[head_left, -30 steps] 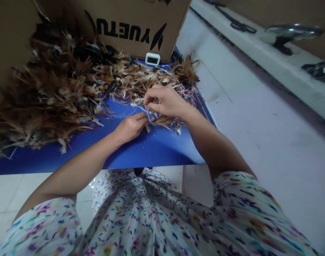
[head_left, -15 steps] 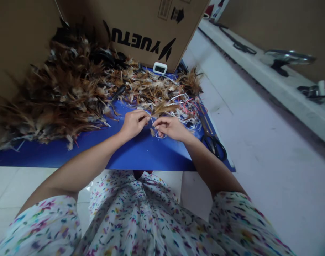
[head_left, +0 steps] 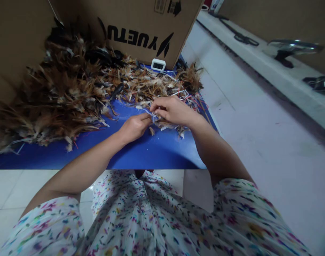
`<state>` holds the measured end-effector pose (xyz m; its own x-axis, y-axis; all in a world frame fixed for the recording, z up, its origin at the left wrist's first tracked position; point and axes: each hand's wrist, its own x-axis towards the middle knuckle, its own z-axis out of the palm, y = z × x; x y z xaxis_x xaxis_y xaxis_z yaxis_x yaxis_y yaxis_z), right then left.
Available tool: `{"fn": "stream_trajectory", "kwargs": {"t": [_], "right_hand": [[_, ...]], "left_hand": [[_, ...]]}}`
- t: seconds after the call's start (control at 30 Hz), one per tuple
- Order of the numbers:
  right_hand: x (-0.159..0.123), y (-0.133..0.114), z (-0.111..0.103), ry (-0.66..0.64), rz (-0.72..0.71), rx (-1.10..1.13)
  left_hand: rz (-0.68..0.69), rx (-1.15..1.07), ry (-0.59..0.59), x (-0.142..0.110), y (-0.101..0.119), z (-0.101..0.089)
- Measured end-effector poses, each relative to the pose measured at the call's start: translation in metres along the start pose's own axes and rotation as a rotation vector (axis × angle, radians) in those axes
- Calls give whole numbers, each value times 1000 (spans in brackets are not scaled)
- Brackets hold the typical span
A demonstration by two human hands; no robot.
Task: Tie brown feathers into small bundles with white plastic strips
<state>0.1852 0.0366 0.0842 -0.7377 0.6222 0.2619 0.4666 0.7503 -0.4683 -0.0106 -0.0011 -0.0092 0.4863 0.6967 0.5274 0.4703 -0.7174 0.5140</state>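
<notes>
Over the blue tabletop, my left hand pinches a thin white string between thumb and fingers. My right hand is just to the right and slightly farther away, its fingers curled with the tips close to the string. What sits between the right fingertips is hidden. Brown feathers and pale strips lie under the right hand. A small feather tuft rests on the table just below the left fingertips.
A big heap of brown feathers covers the left side, with looser feathers across the back. A small white digital display stands before a cardboard box. At right, a ledge carries dark tools.
My right hand has moved up and away from me, turning palm down over the feathers. My left hand has lowered slightly. My right forearm now covers the black scissors seen earlier.
</notes>
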Motion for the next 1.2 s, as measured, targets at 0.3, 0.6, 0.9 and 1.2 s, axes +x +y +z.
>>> {"fn": "stream_trajectory", "kwargs": {"t": [0.3,0.6,0.9,1.2], "right_hand": [[-14,37,37,99,220,461],[-31,17,69,191,437,593],[-29,17,78,304,407,589],[-30,10,73,242,415,574]], "left_hand": [[-122,-220,260,7,5,-8],[-327,-412,278,7,3,-2],[-334,-156,297,7,-1,-2],[-221,22,280,4,-2,4]]}}
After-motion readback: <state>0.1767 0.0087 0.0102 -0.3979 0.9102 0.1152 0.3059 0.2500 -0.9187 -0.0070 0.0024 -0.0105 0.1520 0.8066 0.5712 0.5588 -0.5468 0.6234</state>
